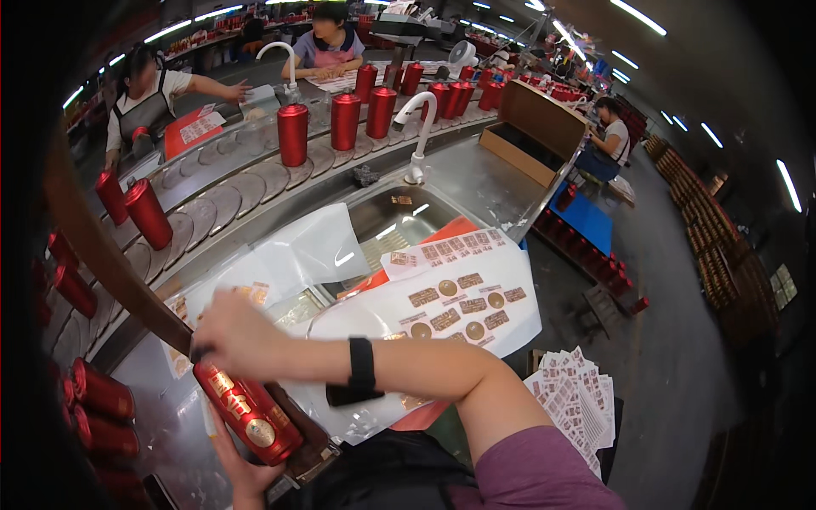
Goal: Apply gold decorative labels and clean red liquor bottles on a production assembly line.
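Note:
A shiny red bottle (246, 412) with gold characters and a round gold emblem lies tilted at the lower left, its neck pointing up and left. My left hand (240, 463) holds the bottle's body from below and the side, fingers partly hidden behind it. Across from the right comes my right arm, with a black band at the wrist. My right hand (242, 336) is closed at the dark neck end of the bottle; its fingertips are partly hidden and slightly blurred. Beside the hands lies a white sheet (518, 293) bearing gold and brown stickers.
A metal sink (450, 212) with a white faucet (416, 153) lies ahead. Red bottles (293, 136) stand on a conveyor of round plates (263, 180). A brown post (115, 246) rises at left. An open cardboard box (518, 157) and sticker sheets (578, 399) are at right. Co-workers sit beyond.

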Action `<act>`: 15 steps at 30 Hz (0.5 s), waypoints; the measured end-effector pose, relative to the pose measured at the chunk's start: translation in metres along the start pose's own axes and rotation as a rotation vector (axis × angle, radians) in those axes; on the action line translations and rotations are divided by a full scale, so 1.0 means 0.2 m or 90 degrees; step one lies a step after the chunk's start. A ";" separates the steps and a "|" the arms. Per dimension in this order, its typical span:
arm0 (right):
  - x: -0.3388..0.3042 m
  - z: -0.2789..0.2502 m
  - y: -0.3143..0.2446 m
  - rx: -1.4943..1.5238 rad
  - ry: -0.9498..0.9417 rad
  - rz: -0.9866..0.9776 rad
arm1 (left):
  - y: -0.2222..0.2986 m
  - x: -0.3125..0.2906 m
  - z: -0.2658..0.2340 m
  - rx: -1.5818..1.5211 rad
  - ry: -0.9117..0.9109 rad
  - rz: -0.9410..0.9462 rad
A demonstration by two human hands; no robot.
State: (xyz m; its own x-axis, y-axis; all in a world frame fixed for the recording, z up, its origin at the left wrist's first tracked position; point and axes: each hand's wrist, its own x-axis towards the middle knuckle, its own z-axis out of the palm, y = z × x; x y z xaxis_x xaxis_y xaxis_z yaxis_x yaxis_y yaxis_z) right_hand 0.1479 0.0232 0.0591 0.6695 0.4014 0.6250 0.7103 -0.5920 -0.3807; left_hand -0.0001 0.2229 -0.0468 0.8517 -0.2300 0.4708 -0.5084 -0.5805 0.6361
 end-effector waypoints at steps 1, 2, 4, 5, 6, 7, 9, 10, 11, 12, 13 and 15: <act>-0.01 -0.01 -0.06 0.062 -0.030 -0.009 | 0.01 0.00 -0.01 -0.024 -0.015 -0.026; -0.01 -0.02 -0.12 0.121 -0.059 -0.019 | 0.00 0.00 -0.02 -0.058 -0.019 -0.006; 0.03 -0.08 -0.17 0.184 -0.082 -0.019 | -0.01 -0.01 -0.04 -0.032 -0.036 -0.038; 0.08 -0.12 -0.14 0.024 -0.037 0.033 | -0.01 -0.01 -0.04 -0.003 -0.044 -0.050; 0.10 -0.15 -0.14 -0.155 0.011 0.099 | 0.00 -0.01 -0.04 -0.015 -0.028 -0.020; 0.10 -0.16 -0.15 -0.071 0.054 0.130 | 0.01 -0.01 -0.05 -0.011 -0.047 -0.020; 0.08 -0.17 -0.19 0.108 -0.050 0.040 | 0.04 0.01 -0.05 -0.010 -0.053 -0.017; 0.06 -0.19 -0.18 0.238 -0.169 0.009 | 0.07 0.03 -0.06 -0.132 -0.047 -0.059; 0.04 -0.19 -0.15 0.205 -0.200 0.037 | 0.10 0.05 -0.06 -0.247 -0.048 -0.092; 0.03 -0.20 -0.11 0.169 -0.176 0.181 | 0.14 0.08 -0.08 -0.258 -0.038 -0.096; 0.02 -0.24 -0.04 0.067 -0.056 0.126 | 0.16 0.13 -0.11 -0.223 -0.026 -0.082; -0.02 -0.27 0.04 -0.052 0.034 0.089 | 0.22 0.20 -0.16 -0.145 -0.012 -0.033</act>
State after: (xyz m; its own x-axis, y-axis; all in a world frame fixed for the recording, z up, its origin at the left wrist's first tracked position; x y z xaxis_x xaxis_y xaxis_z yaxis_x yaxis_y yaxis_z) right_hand 0.1396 -0.0215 0.0899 0.7468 0.2743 0.6059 0.5892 -0.6953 -0.4115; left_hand 0.0083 0.2124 0.0192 0.8782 -0.2203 0.4246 -0.4783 -0.4008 0.7814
